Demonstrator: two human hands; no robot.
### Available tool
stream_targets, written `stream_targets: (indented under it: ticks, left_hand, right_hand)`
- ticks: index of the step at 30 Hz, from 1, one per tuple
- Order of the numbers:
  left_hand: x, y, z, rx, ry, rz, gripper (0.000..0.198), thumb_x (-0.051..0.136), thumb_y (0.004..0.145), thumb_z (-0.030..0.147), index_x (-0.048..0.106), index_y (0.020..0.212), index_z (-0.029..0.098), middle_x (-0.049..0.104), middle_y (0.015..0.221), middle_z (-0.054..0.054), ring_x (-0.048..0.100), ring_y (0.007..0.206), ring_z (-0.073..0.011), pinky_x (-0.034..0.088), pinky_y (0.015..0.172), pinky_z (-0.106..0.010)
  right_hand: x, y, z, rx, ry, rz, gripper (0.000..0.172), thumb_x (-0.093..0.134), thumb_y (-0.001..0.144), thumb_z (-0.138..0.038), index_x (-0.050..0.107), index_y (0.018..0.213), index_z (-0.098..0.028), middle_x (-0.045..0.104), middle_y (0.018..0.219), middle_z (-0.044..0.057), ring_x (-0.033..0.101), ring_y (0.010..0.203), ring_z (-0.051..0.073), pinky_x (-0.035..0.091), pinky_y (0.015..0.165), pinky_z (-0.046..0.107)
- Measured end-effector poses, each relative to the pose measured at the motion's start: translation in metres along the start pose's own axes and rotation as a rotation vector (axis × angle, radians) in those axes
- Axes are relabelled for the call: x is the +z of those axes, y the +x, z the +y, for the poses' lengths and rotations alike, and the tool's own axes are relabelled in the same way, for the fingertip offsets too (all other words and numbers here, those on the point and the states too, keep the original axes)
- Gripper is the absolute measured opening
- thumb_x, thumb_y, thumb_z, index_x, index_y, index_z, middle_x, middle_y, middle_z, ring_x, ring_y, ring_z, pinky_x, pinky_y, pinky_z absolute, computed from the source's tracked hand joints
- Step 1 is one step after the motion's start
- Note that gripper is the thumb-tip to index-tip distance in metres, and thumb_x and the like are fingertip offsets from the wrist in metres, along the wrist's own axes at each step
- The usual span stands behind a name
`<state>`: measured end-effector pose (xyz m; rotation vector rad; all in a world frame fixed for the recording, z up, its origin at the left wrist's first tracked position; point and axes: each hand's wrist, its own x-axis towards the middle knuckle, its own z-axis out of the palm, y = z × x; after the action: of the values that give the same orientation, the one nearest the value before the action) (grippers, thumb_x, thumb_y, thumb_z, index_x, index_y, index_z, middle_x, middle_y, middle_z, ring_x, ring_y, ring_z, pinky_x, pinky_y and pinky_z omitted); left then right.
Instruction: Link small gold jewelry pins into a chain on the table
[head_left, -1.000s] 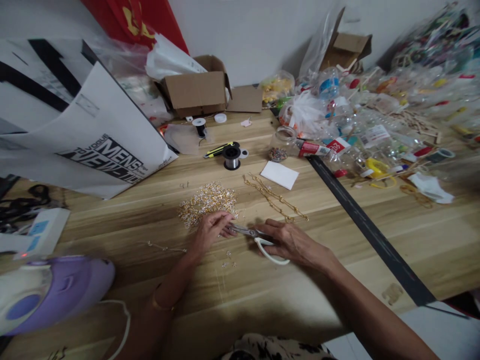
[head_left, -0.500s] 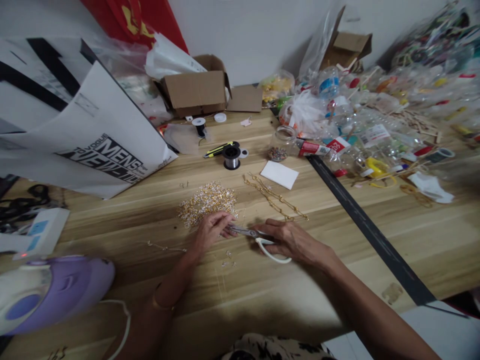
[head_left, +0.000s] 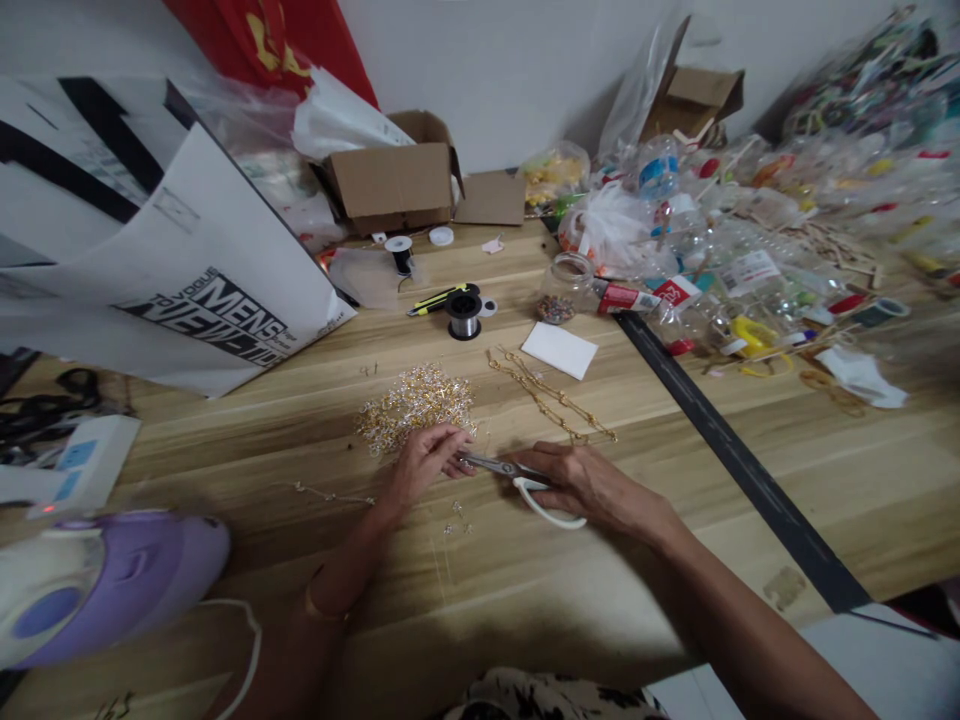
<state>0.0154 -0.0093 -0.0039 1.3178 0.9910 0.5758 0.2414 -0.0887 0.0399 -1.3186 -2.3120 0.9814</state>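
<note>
My right hand point(head_left: 592, 485) grips white-handled scissors point(head_left: 517, 478) whose blades point left toward my left hand point(head_left: 424, 460). The fingers of my left hand are pinched together at the blade tips, holding something too small to make out. Just above that hand lies a heap of small gold and silver beads or findings point(head_left: 416, 402). A gold chain point(head_left: 551, 397) stretches across the wooden table point(head_left: 525, 600) above my right hand. A few tiny loose pieces point(head_left: 456, 518) sit below the scissors.
A spool of wire point(head_left: 463, 313), a yellow-black utility knife point(head_left: 439, 297), a bead jar point(head_left: 559, 290) and a white card point(head_left: 559, 350) lie further back. A white printed bag point(head_left: 195, 290) and cardboard box point(head_left: 394, 180) stand at left; plastic clutter point(head_left: 750, 230) fills the right. A purple device point(head_left: 97, 575) sits near left.
Almost nothing has moved. The scissors and my right hand have shifted very slightly, and my left hand stays pinched at the blade tips.
</note>
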Motion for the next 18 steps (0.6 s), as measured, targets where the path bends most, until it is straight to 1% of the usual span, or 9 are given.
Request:
stream_targets:
  ticks: [7,14,18]
  left_hand:
    - [0.0,-0.0009,0.0022,0.002,0.004,0.001,0.035,0.057,0.077,0.045,0.06,0.083,0.011,0.068,0.07,-0.005,0.068,0.056,-0.0153,0.05,0.045,-0.019]
    - [-0.0005,-0.0007,0.0037,-0.004,-0.019,-0.004,0.036,0.057,0.076,0.047,0.059,0.083,0.011,0.067,0.069,-0.004,0.068,0.056,-0.0152,0.051,0.047,-0.02]
    - [-0.0016,-0.0001,0.0024,0.001,-0.018,-0.005,0.036,0.057,0.076,0.047,0.059,0.082,0.012,0.069,0.071,-0.005,0.067,0.056,-0.0147,0.051,0.048,-0.02]
  right_hand:
    - [0.0034,-0.0015,0.0015,0.007,0.005,0.014,0.027,0.053,0.088,-0.03,0.056,0.114,-0.023,0.061,0.102,0.005,0.059,0.086,0.014,0.045,0.078,0.027]
    - [0.0033,-0.0025,-0.0008,0.018,-0.025,0.014,0.03,0.051,0.089,-0.031,0.054,0.117,-0.023,0.061,0.102,0.006,0.059,0.085,0.015,0.045,0.076,0.028]
    - [0.0024,-0.0032,-0.0041,0.029,-0.023,-0.001,0.031,0.05,0.09,-0.029,0.053,0.12,-0.022,0.062,0.103,0.007,0.059,0.087,0.016,0.045,0.078,0.028]
